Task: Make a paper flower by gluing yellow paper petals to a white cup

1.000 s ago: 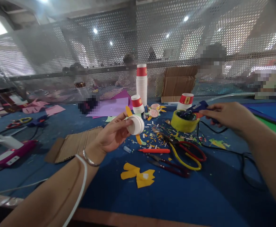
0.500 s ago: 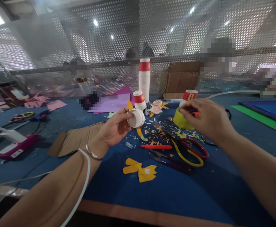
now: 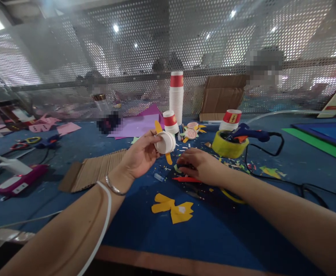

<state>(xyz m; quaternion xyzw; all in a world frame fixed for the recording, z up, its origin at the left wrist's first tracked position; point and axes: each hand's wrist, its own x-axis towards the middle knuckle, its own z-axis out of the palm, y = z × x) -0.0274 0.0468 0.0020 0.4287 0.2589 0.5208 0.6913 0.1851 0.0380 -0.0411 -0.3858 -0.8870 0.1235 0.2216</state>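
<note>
My left hand (image 3: 143,154) is closed around a short, round white paper-cup piece (image 3: 164,142), its hollow side towards me. Orange paper strips (image 3: 169,158) stick out above and below it. My right hand (image 3: 199,165) is low over the paper scraps, fingers bent and parted from the thumb. Beneath that hand lies a red marker (image 3: 182,179), partly covered. A small green scrap (image 3: 176,168) is by its fingertips. A glue gun (image 3: 249,133) rests in a yellow tape roll (image 3: 230,147). Yellow paper cutouts (image 3: 170,207) lie in front.
Stacked paper cups (image 3: 176,99) stand at the back, with round paper pieces (image 3: 190,133) nearby. My right forearm partly hides yellow-handled scissors (image 3: 233,196). Corrugated cardboard (image 3: 99,168) and a purple power strip (image 3: 21,180) lie to the left. A black cord (image 3: 288,181) runs along the right.
My right hand has moved left and down from the tape roll to the scraps and marker, uncovering the glue gun. My left hand still holds the cup piece in nearly the same place.
</note>
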